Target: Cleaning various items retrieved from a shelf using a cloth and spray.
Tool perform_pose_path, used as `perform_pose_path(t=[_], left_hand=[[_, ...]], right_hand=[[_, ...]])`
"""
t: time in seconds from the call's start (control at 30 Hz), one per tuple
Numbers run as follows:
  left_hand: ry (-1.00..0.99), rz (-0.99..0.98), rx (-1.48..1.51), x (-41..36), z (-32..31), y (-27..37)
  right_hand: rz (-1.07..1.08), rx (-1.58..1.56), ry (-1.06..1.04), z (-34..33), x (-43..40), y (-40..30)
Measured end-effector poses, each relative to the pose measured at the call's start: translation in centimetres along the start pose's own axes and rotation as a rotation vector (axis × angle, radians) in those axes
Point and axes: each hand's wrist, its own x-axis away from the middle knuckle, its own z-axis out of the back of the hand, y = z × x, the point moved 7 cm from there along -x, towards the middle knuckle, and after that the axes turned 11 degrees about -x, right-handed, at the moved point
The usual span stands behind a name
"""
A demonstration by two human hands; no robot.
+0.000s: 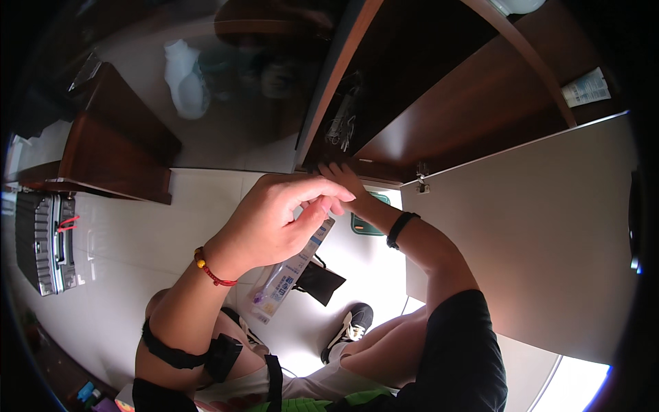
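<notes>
My left hand (288, 219), with a red beaded bracelet at its wrist, is curled in the middle of the view. A long clear-and-white toothbrush package (288, 275) with printed writing hangs below its fingers; the fingers hide its upper end. Beyond it my right hand (342, 180) reaches to the lower edge of the open dark wooden cabinet (437, 108), its fingers spread. Whether those fingers touch anything is hidden in shadow. White cables and what looks like a power strip (342, 121) lie inside the cabinet, near the right fingertips.
A pale cabinet door (520, 232) stands open at right. A white tube (587, 88) lies on a shelf. On the floor are a black pouch (320, 283) and a green tray-like object (364, 227). A ribbed suitcase (38, 242) and dark wooden furniture (116, 139) stand at left.
</notes>
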Motion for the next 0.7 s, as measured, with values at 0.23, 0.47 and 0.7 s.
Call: perform_pose_path(t=[0.23,0.47,0.7], left_hand=[[-0.016,0.001,-0.026,-0.2,-0.3,0.0],[-0.027,0.051,-0.047,-0.1,-0.8,-0.5],[-0.035,0.039,-0.077,-0.4,-1.2,-0.2]], right_hand=[[-0.123,-0.068,-0.065,-4.6,2.6,1.9],[-0.049,-0.131,0.210,-3.7,-2.0,3.8],[-0.442,-0.130,-0.228,-8.6,-3.3,8.0]])
